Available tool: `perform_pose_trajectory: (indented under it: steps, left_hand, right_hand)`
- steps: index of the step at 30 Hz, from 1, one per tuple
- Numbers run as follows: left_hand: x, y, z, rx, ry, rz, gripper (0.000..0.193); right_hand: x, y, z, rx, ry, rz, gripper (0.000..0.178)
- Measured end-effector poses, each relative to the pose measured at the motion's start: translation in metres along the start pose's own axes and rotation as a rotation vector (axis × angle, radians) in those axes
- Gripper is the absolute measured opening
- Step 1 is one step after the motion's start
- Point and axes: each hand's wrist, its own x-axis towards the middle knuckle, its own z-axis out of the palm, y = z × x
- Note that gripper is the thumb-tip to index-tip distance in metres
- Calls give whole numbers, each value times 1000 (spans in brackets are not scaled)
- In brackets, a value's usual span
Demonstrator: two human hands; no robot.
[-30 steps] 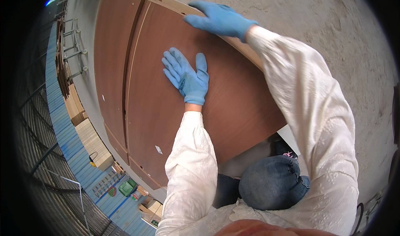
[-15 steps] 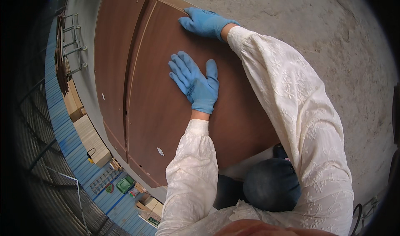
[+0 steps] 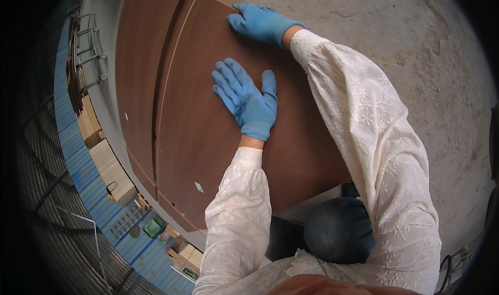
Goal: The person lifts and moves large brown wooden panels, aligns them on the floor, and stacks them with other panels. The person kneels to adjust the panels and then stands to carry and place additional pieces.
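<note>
A large brown wood-grain panel (image 3: 208,123) lies before me, with a pale line running along it beside a dark gap. My left hand (image 3: 244,100), in a blue work glove, is spread flat on the panel's face with its fingers stretched out. At the panel's far right edge is my right hand (image 3: 265,23), gloved alike. Its thumb lies on the brown face and its fingers bend over the edge, their tips partly hidden. A small white label (image 3: 199,187) is stuck on the panel near my left sleeve.
A second brown panel (image 3: 138,61) lies beyond the gap. Bare concrete floor (image 3: 390,24) spreads to the right. On the left stand a wheeled metal rack (image 3: 92,50), a stack of pale boards (image 3: 112,170) and a green bin (image 3: 154,226). My knee (image 3: 338,230) is close to the panel's near edge.
Both hands have shifted slightly to the right in the picture, and the panels and background slightly to the left. My left hand stays flat on the panel, my right at its edge.
</note>
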Motion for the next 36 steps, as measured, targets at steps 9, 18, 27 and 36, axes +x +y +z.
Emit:
perform_pose_trajectory:
  steps: [9,18,27,36]
  left_hand:
    - [1,1,-1,12,20,1,87]
    - [2,1,0,2,6,11,91]
    - [3,3,3,28,38,32,89]
    - [2,1,8,59,77,22,81]
  right_hand:
    - [1,3,3,-25,21,-4,56]
    - [3,5,4,-42,25,-12,59]
    - [4,6,4,-12,43,5,58]
    - [-7,-1,-7,35,45,-7,64]
